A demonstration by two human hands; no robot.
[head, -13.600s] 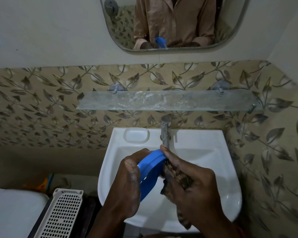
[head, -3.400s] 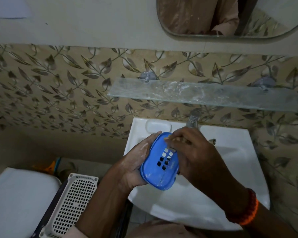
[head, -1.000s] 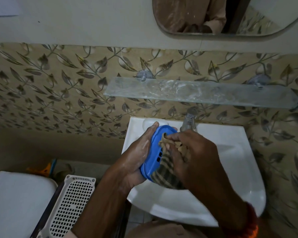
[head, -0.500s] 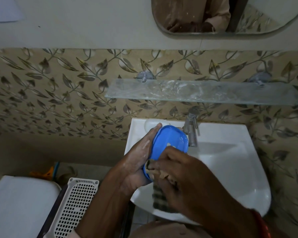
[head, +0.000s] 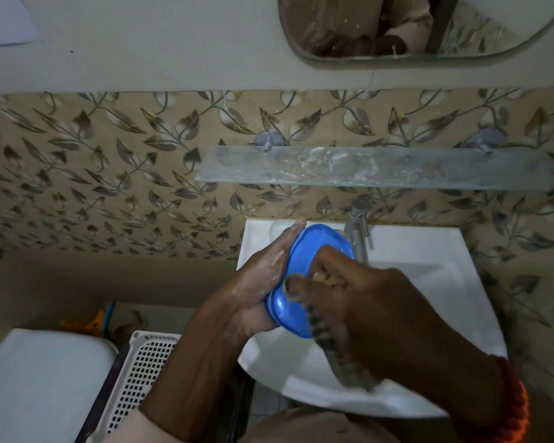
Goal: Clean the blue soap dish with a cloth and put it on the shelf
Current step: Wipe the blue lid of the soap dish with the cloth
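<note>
Blue soap dish [head: 304, 270]: oval, plastic, held tilted on edge above the left rear part of the white washbasin [head: 429, 282], smooth underside facing the camera. Left hand [head: 263, 286]: wet, cupping the dish from the left, fingers laid straight along its rim, palm against its lower end. Right hand [head: 365, 302]: fingers curled and clamped on a striped cloth [head: 339, 353], pressing it to the dish's right side; the cloth's free end hangs down toward the basin's front rim. Red-orange band on the right wrist. Metal tap [head: 359, 231]: upright at the basin's rear edge, just behind the dish. Glass shelf [head: 378, 167]: fixed to the leaf-patterned tile wall above the tap, streaked with white residue, nothing blue on it. Mirror [head: 397, 27]: at the top edge, reflecting a tan sleeve. White perforated basket [head: 141, 375]: lower left, beside a white lidded fixture [head: 42, 378].
</note>
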